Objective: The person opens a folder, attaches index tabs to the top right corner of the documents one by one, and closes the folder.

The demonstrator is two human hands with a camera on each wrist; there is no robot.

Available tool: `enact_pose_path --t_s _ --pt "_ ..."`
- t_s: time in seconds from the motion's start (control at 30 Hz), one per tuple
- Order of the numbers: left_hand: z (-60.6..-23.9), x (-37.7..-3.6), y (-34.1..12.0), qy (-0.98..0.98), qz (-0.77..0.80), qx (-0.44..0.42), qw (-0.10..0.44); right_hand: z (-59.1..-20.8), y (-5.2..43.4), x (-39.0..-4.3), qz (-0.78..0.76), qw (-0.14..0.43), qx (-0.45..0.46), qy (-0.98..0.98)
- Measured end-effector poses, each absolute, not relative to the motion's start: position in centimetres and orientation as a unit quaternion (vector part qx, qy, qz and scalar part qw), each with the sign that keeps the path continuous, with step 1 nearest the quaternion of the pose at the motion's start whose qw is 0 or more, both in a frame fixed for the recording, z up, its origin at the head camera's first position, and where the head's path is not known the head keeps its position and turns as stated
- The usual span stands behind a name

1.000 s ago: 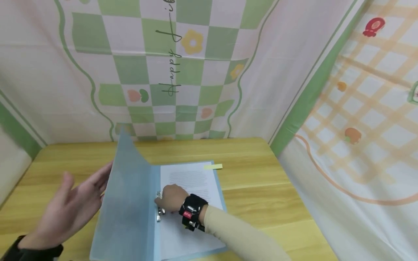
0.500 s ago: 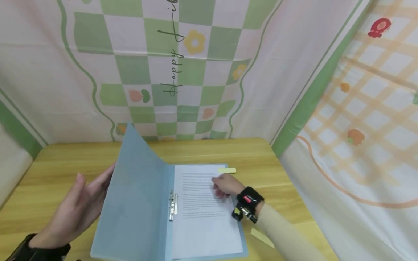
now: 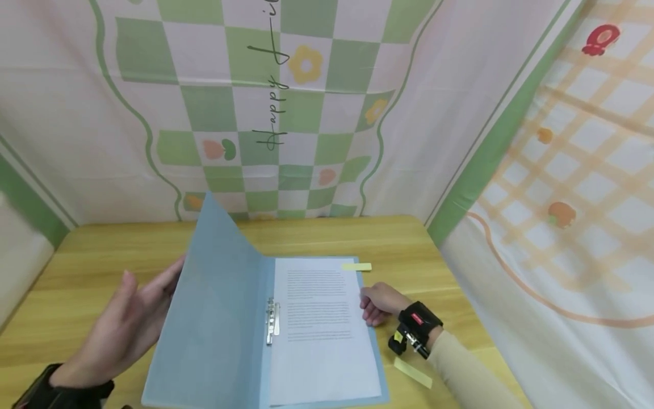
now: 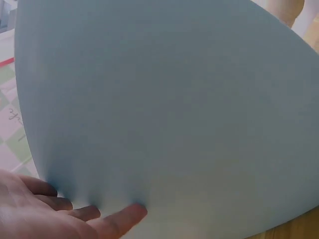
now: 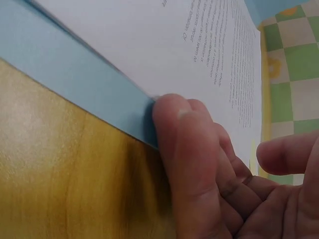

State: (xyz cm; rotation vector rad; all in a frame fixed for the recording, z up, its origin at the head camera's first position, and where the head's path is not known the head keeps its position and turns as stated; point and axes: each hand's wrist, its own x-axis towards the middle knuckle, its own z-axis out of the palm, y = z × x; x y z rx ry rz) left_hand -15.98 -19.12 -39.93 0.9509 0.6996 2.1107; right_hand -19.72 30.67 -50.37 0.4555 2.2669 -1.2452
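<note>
A light blue folder [image 3: 212,324] lies on the table with its front cover raised at an angle. Inside it is a stack of printed paper [image 3: 327,369] beside a metal lever clip [image 3: 271,321]. My left hand [image 3: 122,326] supports the cover from outside; the left wrist view shows its extended fingertips pressing against the cover [image 4: 164,99]. At the folder's right edge is my right hand [image 3: 380,304], its fingers loosely bent and touching the edge, thumb apart, in the right wrist view. A yellow sticky tab [image 3: 357,267] juts from the paper's upper right.
Another pale yellow strip [image 3: 413,372] lies on the wooden table [image 3: 409,244] right of the folder, below the right wrist. A patterned cloth [image 3: 306,113] hangs behind the table, and more cloth hangs along the right side.
My right hand has gone from the metal clip across the page to the folder's right edge. The folder has shifted slightly right, while my left hand stays against the cover.
</note>
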Motion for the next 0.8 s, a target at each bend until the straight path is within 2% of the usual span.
enact_pose_path --t_s 0.43,0.67,0.8 --pt "-41.0 -17.4 -14.8 0.345 0.778 0.429 0.303 -50.9 31.1 -19.7 -0.477 0.254 0.179 0.822" --pt "-42.4 -18.1 -11.9 0.501 0.717 0.365 0.320 -51.2 31.5 -19.5 -0.493 0.248 0.165 0.818" --pt "-43.9 -18.0 -10.6 0.644 0.614 0.349 0.294 -51.1 31.6 -19.5 -0.502 0.251 0.157 0.812"
